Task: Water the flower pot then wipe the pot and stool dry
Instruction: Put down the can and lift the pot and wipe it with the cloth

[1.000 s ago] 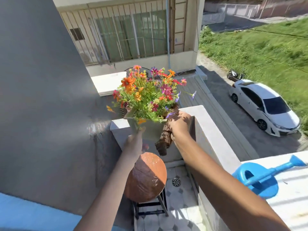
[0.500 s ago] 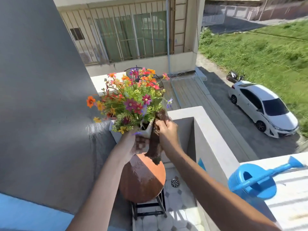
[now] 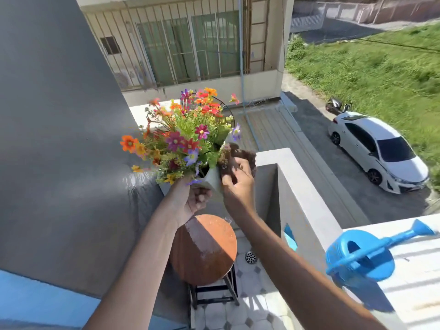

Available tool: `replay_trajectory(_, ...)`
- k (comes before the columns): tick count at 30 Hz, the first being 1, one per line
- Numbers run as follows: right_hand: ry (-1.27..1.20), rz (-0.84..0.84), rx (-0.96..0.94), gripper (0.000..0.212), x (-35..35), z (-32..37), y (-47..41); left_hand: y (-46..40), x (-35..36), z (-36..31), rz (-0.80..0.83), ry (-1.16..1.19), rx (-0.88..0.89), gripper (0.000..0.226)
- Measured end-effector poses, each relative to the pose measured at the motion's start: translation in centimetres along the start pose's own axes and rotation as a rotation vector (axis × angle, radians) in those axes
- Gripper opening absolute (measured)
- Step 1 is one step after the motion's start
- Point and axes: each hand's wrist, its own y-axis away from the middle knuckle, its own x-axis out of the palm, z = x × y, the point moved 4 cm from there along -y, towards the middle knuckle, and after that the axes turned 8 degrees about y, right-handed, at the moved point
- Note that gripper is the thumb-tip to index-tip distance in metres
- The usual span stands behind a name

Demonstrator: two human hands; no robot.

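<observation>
A pale flower pot full of bright mixed flowers is held up in the air, tilted to the left. My left hand grips the pot from below. My right hand holds a dark brown cloth against the pot's right side. Below them stands the round orange-brown stool, its seat wet and half in shade.
A blue watering can lies on the white ledge at the right. A grey wall rises on the left and a low parapet runs on the right. A floor drain sits on the tiled floor.
The pot has moved left and lower and now tilts left. My right hand with the cloth has shifted up along the pot's right side.
</observation>
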Motion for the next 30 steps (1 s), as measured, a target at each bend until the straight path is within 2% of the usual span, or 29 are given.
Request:
replay_trajectory(3, -0.015, 0.057, -0.125, 0.037, 0.5, 0.7, 3.3, -0.2, -0.5, -0.5, -0.041, 0.069, 0.069, 0.042)
replay_trajectory(5, -0.022, 0.114, -0.094, 0.040, 0.4, 0.4, 4.6, -0.1, -1.0, -0.7, -0.068, 0.101, 0.099, 0.038)
replay_trajectory(8, -0.062, 0.092, -0.077, 0.033, 0.1, 0.5, 3.4, 0.0, -1.3, -0.4, -0.062, 0.107, 0.100, 0.045)
replay_trajectory(13, -0.038, -0.046, 0.128, 0.018, 0.2, -2.7, -4.3, 1.0, -1.1, 0.4, -0.004, 0.093, 0.079, 0.050)
replay_trajectory(18, 0.152, -0.037, 0.152, 0.018, 0.1, -4.9, -4.0, 1.5, -1.3, -0.3, 0.003, 0.123, 0.094, 0.048)
replay_trajectory(22, 0.046, -0.027, 0.223, 0.011, 1.1, -4.8, -2.3, 1.7, -1.5, -0.4, -0.033, 0.081, 0.101, 0.041)
replay_trajectory(27, -0.014, -0.049, 0.246, 0.010, 1.7, -2.7, -6.2, 1.8, -0.9, 0.1, -0.014, 0.076, 0.085, 0.041)
replay_trajectory(30, -0.041, -0.004, 0.171, 0.016, 1.8, -0.5, -6.2, 1.7, -1.3, 0.0, -0.025, 0.093, 0.071, 0.042)
